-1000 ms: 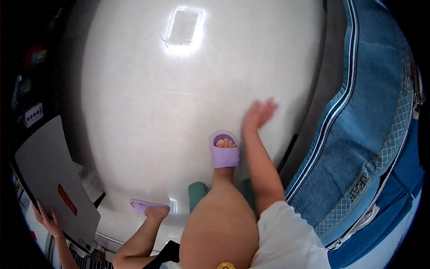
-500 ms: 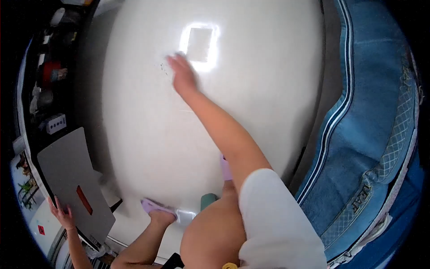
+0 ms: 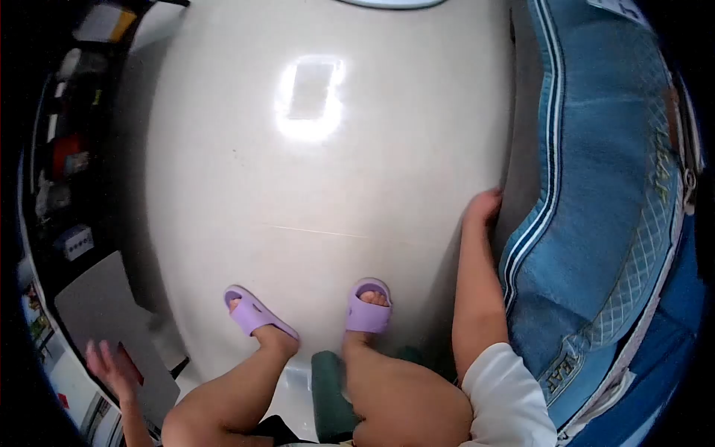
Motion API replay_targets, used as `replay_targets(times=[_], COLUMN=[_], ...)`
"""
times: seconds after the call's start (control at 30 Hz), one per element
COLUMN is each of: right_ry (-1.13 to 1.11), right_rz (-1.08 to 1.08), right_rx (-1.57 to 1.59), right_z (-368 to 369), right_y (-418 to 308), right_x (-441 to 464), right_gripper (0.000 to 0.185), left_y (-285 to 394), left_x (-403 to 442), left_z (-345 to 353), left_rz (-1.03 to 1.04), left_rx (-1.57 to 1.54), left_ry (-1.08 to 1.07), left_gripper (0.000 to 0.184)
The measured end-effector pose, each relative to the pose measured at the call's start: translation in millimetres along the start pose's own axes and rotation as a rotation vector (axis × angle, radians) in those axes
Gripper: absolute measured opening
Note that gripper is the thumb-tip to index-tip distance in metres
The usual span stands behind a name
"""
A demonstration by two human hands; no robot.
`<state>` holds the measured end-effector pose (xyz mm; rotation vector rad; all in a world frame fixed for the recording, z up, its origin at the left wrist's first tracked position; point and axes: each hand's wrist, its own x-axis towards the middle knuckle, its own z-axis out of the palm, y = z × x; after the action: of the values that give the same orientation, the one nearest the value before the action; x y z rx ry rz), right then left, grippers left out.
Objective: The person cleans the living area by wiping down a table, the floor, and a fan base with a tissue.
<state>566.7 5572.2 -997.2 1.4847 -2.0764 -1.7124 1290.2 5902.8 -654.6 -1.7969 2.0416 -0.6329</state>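
Nothing held yet by spread left hand (image 3: 113, 370), eight o'clock; right hand (image 3: 485, 206) beside sofa (image 3: 603, 141) at three, grip can't be told.

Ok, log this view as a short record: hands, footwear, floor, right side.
Left hand: open, in front of the grey panel; nothing seen in it, contact unclear
Right hand: blurred, at the dark grey base; whether it grips is unclear
Footwear: two purple slippers, both worn
Floor: pale floor with a bright reflection
Right side: blue cover, white-striped edge, lettering near its lower end
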Motion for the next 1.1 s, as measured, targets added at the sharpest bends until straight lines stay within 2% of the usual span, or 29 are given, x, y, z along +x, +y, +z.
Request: replay_targets(times=[0.07,0.1,0.13,0.17,0.2,0.23,0.3,0.33,0.37,0.43,0.47,0.5,0.57,0.63,0.7,0.77,0.83,0.97,1.1], right_ry=[0.116,0.141,0.168,0.159,0.214,0.263,0.343,0.394,0.407,0.386,0.395,0.466,0.602,0.606,0.653,0.783,0.866,0.839,0.744], right_rz=[-0.041,-0.015,0.011,0.009,0.058,0.11,0.227,0.278,0.276,0.26,0.262,0.254,0.24,0.23,0.192,-0.009,-0.2,-0.308,-0.647], right_rx=[-0.229,-0.241,-0.244,-0.255,0.152,0.559,1.38,1.806,1.814,1.769,1.781,1.721,1.597,1.532,1.188,1.099,1.019,1.009,0.984], right_z=[-29,-19,-10,-11,-16,-22,-30,-42,-51,-68,-80,-92,-119,-155,-207,-254,-307,-346,-396], right_y=[11,5,0,-1,-2,0,5,7,7,9,8,6,5,-4,-23,-59,-91,-134,-184], right_x=[6,31,54,62,70,77,87,97,106,122,132,142,165,191,199,206,171,99,-3], right_gripper=[0.035,0.036,0.037,0.037,0.04,0.045,0.059,0.066,0.066,0.066,0.066,0.065,0.061,0.062,0.062,0.064,0.065,0.069,0.068], left_y=[95,129,160,177,193,205,202,204,206,207,208,199,200,202,199,196,197,188,181], left_x=[104,147,183,207,244,271,328,359,377,411,405,402,410,422,427,433,435,441,446], left_z=[15,48,78,127,163,215,304,317,321,327,346,364,332,293,273,264,266,258,249], left_rz=[0.271,0.395,0.412,0.382,0.291,0.113,-0.089,-0.28,-0.284,-0.599,-0.485,-0.484,-0.538,-0.593,-0.632,-0.63,-0.63,-0.604,-0.585], left_rx=[-0.256,-0.425,-0.466,-0.499,-0.499,-0.453,-0.769,-0.768,-0.768,-0.767,-0.728,-0.726,-0.842,-0.956,-1.007,-1.049,-1.039,-1.053,-1.123], left_ry=[-0.425,-0.496,-0.598,-0.601,-0.619,-0.579,-0.172,-0.21,-0.195,-0.536,-0.529,-0.517,-0.629,-0.738,-0.79,-0.847,-0.859,-0.944,-0.99], left_gripper=[0.061,0.063,0.066,0.073,0.077,0.073,0.064,0.064,0.064,0.069,0.076,0.076,0.081,0.085,0.088,0.088,0.088,0.088,0.091])
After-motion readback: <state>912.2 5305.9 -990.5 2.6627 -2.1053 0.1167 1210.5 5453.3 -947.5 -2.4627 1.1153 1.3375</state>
